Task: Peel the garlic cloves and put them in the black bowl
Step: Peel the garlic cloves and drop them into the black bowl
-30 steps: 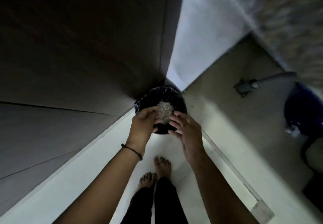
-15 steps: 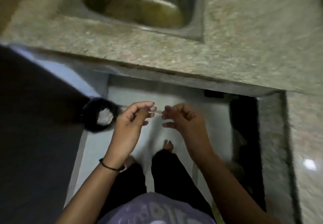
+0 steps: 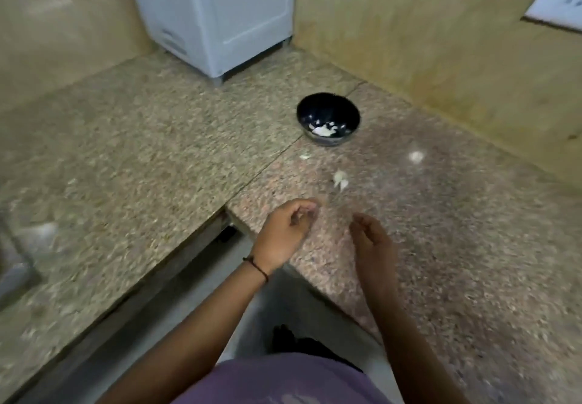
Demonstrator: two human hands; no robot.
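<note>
The black bowl [image 3: 356, 114] stands on the granite counter [image 3: 441, 246] near the back wall, with peeled white garlic cloves [image 3: 322, 130] in its bottom. Between the bowl and my hands lie a small cluster of garlic cloves [image 3: 340, 179] and a pale scrap [image 3: 304, 156]. My left hand [image 3: 283, 233] hovers over the counter's front corner with its fingers loosely curled; nothing shows plainly in it. My right hand [image 3: 373, 240] hangs beside it, loosely curled and holding nothing. Both hands are well short of the bowl.
A white appliance [image 3: 220, 10] stands at the back in the corner of the L-shaped counter. A metal sink edge [image 3: 12, 262] shows at the far left. A pale spot [image 3: 416, 156] lies right of the cloves. Yellowish walls close off the back and right.
The view has swung from a black bin on the floor, past the sink, to the counter with the bowl. My hands have moved apart and now hover over the counter.
</note>
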